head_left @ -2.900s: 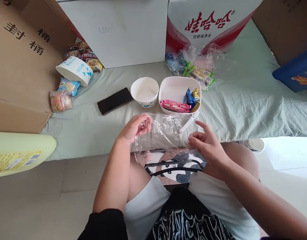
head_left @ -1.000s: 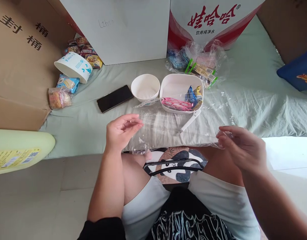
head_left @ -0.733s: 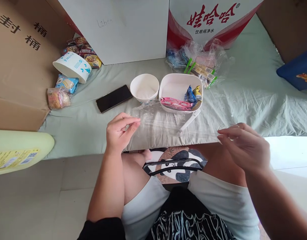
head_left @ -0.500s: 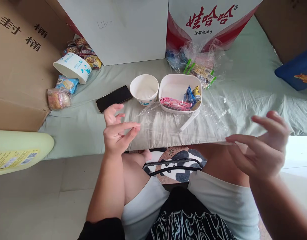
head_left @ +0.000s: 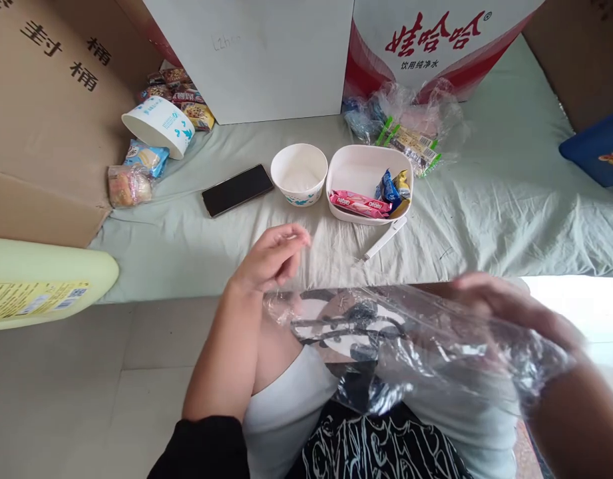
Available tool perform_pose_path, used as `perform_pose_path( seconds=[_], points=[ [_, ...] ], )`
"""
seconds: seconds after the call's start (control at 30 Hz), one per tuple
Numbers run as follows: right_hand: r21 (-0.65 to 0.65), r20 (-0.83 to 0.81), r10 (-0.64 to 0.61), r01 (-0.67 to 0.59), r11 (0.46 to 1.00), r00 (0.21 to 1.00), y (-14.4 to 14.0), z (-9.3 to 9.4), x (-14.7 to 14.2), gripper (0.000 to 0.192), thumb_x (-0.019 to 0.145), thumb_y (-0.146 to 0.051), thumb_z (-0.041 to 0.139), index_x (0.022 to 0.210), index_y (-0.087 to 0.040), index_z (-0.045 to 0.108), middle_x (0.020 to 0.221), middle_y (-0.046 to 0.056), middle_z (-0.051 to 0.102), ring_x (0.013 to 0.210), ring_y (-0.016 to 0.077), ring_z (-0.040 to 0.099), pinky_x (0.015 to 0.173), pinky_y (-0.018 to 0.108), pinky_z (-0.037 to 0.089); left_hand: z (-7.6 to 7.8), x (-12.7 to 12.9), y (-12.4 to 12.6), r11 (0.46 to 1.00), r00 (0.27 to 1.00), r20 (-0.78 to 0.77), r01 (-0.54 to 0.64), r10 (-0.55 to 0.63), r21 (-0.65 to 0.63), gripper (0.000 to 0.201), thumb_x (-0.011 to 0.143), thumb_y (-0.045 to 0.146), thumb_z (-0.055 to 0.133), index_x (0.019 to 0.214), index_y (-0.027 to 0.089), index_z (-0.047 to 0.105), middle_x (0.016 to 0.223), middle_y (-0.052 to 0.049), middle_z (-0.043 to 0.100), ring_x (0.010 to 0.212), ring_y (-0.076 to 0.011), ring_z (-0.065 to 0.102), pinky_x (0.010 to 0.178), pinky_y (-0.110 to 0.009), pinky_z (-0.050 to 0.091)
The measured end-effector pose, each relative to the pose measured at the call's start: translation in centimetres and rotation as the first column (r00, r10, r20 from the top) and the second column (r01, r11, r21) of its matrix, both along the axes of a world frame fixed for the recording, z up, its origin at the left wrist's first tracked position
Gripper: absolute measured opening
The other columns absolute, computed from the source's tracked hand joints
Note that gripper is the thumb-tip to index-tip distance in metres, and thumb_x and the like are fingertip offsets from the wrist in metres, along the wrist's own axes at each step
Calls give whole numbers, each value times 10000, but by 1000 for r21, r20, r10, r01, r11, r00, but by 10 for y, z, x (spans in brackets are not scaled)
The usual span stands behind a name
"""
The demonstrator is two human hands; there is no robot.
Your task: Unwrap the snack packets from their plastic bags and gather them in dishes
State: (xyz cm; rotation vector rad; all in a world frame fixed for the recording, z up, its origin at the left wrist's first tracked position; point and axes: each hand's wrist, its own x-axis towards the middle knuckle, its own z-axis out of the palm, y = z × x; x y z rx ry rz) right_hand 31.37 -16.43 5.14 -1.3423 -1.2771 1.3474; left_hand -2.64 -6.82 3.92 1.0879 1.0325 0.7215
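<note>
A crumpled sheet of clear plastic film (head_left: 426, 352) hangs over my lap, in front of the bed's edge. It drapes over my right hand (head_left: 506, 309), which is blurred and holds it at the right. My left hand (head_left: 271, 259) hovers above the bed's edge with its fingers loosely curled and nothing in them, just above the film's left corner. Beyond the hands a white oblong dish (head_left: 343, 171) holds wrapped snacks, among them a pink wafer pack (head_left: 360, 203). An empty round paper bowl (head_left: 299, 174) stands to its left.
A black phone (head_left: 237, 190) and a white stick (head_left: 385, 238) lie on the green sheet (head_left: 486, 199). A tipped paper bowl (head_left: 159, 126) and snack packs lie at the left, a clear bag of snacks (head_left: 410, 126) at the back. Cartons surround the bed.
The film was stretched flat between both hands over the bed. My left hand let go of it, and my right hand has pulled it down over my lap, where it is bunched.
</note>
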Motion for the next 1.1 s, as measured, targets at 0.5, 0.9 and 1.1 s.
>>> perform_pose_path(
  seconds=[0.5, 0.9, 1.1],
  points=[
    [-211, -244, 332, -384, 899, 911, 83, -27, -92, 282, 830, -420, 773, 831, -175, 633, 714, 19, 700, 568, 102, 639, 537, 237, 529, -21, 17, 20, 989, 898, 415, -131, 148, -69, 904, 693, 941, 577, 1207, 202, 668, 984, -110, 783, 904, -275, 773, 670, -333, 584],
    [31, 36, 128, -129, 991, 991, 86, -32, -72, 278, 903, -367, 616, 1105, -182, 665, 766, 25, 749, 621, 142, 683, 598, 279, 565, -33, 45, 11, 994, 988, 105, -112, 110, 15, 404, 746, 447, 852, 852, 187, 562, 758, 0, 749, 543, -95, 662, 502, -188, 488],
    [182, 197, 177, -213, 960, 964, 82, -45, -62, 280, 946, -238, 537, 1166, -187, 702, 729, 14, 701, 508, 95, 570, 492, 238, 471, -26, 46, 12, 995, 990, 100, 98, -97, -6, 384, 836, 479, 769, 1010, 198, 573, 555, 26, 693, 373, -120, 591, 387, -190, 422]
  ],
)
